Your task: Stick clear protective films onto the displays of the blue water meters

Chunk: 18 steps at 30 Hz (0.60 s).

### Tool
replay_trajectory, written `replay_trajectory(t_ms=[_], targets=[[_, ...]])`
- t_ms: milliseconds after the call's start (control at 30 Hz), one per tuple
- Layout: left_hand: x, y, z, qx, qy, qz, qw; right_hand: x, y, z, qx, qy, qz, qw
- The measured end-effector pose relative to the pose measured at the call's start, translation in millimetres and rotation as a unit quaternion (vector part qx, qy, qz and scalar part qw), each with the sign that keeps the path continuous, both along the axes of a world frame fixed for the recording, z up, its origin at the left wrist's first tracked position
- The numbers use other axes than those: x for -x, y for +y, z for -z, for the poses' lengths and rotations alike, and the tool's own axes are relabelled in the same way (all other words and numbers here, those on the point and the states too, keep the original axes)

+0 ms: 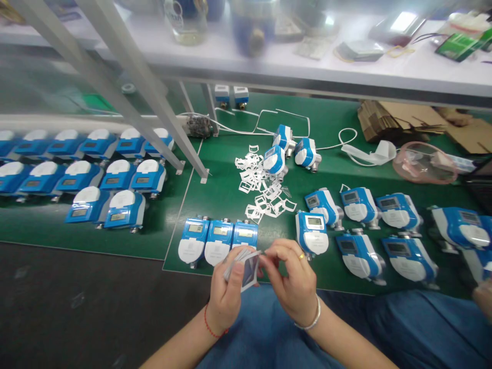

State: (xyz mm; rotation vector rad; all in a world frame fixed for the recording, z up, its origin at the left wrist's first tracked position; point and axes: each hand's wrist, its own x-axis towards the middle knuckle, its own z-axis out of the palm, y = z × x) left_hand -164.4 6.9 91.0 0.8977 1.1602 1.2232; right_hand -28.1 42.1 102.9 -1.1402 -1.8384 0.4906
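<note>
My left hand [226,289] is closed around a small stack of white-framed clear stickers [249,270], held low over the bench's front edge. With thumb and forefinger pinched, my right hand [292,277] is at the upper right corner of the front sticker. Just beyond my hands stand three blue and white meters [219,241] in a row, the right one partly covered by my left hand. Another meter [312,233] with a lit display sits ahead of my right hand. White paper frames [265,202] lie in a loose heap farther back.
More meters [359,256] stand to the right, and rows of them [79,176] fill the left bench. Metal posts [154,97] rise on the left under a white shelf [326,69]. Flattened cardboard [400,120] and a pink bowl [425,163] are at the back right. Another person's hand [483,297] shows at the right edge.
</note>
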Motion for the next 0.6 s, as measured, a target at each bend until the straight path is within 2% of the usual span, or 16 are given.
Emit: replay_trajectory(t_ms=[100, 200, 300, 367, 467, 533, 600], targets=[[4, -3, 2.8, 0.006, 0.010, 0.004, 1.000, 0, 0, 6.2, 0.008, -0.014, -0.021, 1.000], [5, -10, 11.6, 0.036, 0.010, -0.001, 0.999, 0, -2, 12.8, -0.042, -0.062, -0.035, 0.997], [3, -13, 20.9, 0.095, -0.025, -0.098, 0.990, 4, -7, 16.7, -0.084, -0.114, -0.068, 0.988], [0, -10, 23.0, 0.138, -0.054, -0.158, 0.976, 8, -14, 17.4, -0.078, -0.120, -0.111, 0.983], [-1, 1, 19.4, 0.197, -0.093, -0.179, 0.960, 12, -25, 17.7, -0.055, -0.101, -0.206, 0.972], [4, 8, 16.2, 0.190, -0.116, -0.206, 0.953, 12, -31, 18.8, -0.051, -0.074, -0.252, 0.964], [11, 12, 15.2, 0.152, -0.133, -0.221, 0.954, 10, -32, 21.4, -0.038, -0.028, -0.228, 0.972]])
